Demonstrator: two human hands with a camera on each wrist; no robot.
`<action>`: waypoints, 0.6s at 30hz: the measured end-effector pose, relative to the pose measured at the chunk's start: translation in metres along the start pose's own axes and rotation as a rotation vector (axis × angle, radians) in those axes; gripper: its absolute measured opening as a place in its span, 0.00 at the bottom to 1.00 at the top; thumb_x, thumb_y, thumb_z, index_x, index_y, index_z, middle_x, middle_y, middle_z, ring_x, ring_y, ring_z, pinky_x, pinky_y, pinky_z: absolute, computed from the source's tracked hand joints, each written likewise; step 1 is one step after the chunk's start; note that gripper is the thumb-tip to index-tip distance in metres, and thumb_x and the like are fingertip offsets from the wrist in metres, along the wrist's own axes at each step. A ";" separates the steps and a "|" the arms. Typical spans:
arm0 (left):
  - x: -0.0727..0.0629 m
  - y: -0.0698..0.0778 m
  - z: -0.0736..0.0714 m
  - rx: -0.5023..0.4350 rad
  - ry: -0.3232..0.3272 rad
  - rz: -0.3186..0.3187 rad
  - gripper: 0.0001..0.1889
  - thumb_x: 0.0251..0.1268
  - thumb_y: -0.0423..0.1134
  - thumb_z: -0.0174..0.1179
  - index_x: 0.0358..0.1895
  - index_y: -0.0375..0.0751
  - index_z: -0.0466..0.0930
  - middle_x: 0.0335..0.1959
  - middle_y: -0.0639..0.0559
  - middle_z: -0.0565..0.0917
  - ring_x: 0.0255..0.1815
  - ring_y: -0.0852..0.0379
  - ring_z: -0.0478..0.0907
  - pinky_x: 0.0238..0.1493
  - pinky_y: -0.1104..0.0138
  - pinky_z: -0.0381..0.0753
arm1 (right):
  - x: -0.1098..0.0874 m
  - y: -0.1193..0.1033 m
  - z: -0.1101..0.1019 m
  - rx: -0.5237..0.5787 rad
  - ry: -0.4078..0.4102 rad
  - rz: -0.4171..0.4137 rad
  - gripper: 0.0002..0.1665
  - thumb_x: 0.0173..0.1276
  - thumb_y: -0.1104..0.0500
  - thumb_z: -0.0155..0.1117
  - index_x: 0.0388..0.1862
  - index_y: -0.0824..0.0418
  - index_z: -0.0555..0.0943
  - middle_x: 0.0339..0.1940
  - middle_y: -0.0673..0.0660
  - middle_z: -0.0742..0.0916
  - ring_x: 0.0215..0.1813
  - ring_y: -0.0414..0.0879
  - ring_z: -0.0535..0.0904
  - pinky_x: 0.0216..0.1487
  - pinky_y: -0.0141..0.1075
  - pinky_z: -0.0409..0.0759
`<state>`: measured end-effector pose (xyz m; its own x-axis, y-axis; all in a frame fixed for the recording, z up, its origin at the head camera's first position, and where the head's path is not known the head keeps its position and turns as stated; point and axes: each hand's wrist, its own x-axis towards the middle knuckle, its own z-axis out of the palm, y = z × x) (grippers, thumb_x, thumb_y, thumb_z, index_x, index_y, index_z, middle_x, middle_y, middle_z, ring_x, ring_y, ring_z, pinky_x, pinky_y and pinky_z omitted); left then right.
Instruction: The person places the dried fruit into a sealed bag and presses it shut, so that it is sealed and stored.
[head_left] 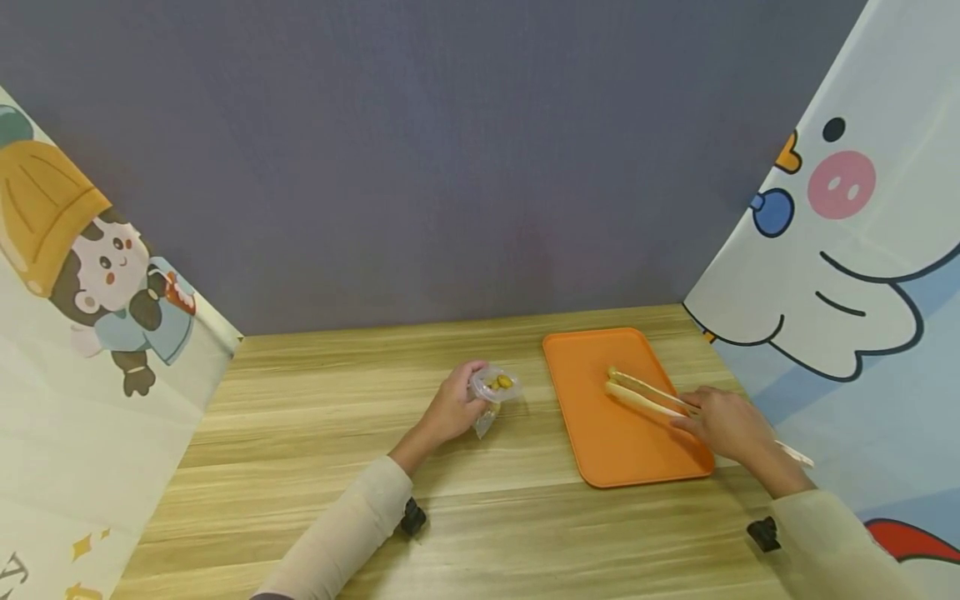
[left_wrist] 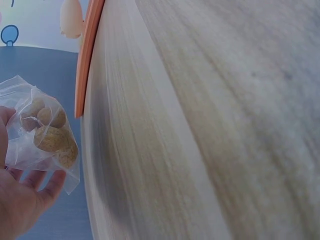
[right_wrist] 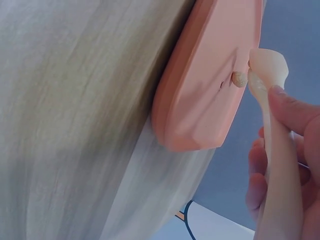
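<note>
L hand [head_left: 452, 406] is at approx 6 o'clock from the middle of the head view, holding a clear plastic bag [left_wrist: 30, 156] btw thumb & fingers. In the bag are a few round tan balls [left_wrist: 49, 139], some bumpy; can't tell what kind. The bag is up off the wood table [head_left: 337, 375], w/ the orange tray [head_left: 615, 442] near it at 3 o'clock.

R hand [head_left: 726, 422], at the tray's 3 o'clock side, grasps cream tongs [right_wrist: 281, 160], thumb on one side, fingers curled behind. Tong tips point to 10 o'clock, over the tray; the tail end pokes out to 4 o'clock. One small tan ball [right_wrist: 239, 79] is right by the tips; can't tell if they pinch it or if it's on the tray.

Dark gray wall [head_left: 450, 167] at 12 o'clock, cartoon kid w/ yellow hat [head_left: 112, 258] at 9, big white cartoon critter [head_left: 885, 250] at 3.
</note>
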<state>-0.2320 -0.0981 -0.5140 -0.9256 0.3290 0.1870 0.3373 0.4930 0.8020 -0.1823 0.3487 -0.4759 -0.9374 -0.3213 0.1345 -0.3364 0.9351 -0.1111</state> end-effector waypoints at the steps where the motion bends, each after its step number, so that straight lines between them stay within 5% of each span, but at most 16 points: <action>1: 0.000 0.000 0.000 0.001 -0.001 -0.001 0.32 0.63 0.32 0.61 0.73 0.37 0.66 0.68 0.39 0.75 0.69 0.43 0.74 0.71 0.51 0.75 | 0.000 -0.001 -0.001 0.003 -0.002 0.000 0.27 0.62 0.47 0.75 0.52 0.66 0.87 0.45 0.69 0.89 0.35 0.60 0.86 0.34 0.52 0.85; 18: 0.000 0.000 0.001 -0.004 -0.012 0.016 0.32 0.65 0.34 0.60 0.73 0.37 0.65 0.68 0.38 0.74 0.69 0.41 0.73 0.71 0.49 0.74 | 0.007 -0.015 -0.008 -0.007 0.020 -0.006 0.27 0.61 0.47 0.76 0.53 0.64 0.88 0.44 0.66 0.89 0.28 0.51 0.83 0.22 0.39 0.76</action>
<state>-0.2317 -0.0975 -0.5142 -0.9179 0.3468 0.1930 0.3514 0.4842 0.8013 -0.1834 0.3335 -0.4656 -0.9334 -0.3237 0.1551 -0.3412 0.9343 -0.1033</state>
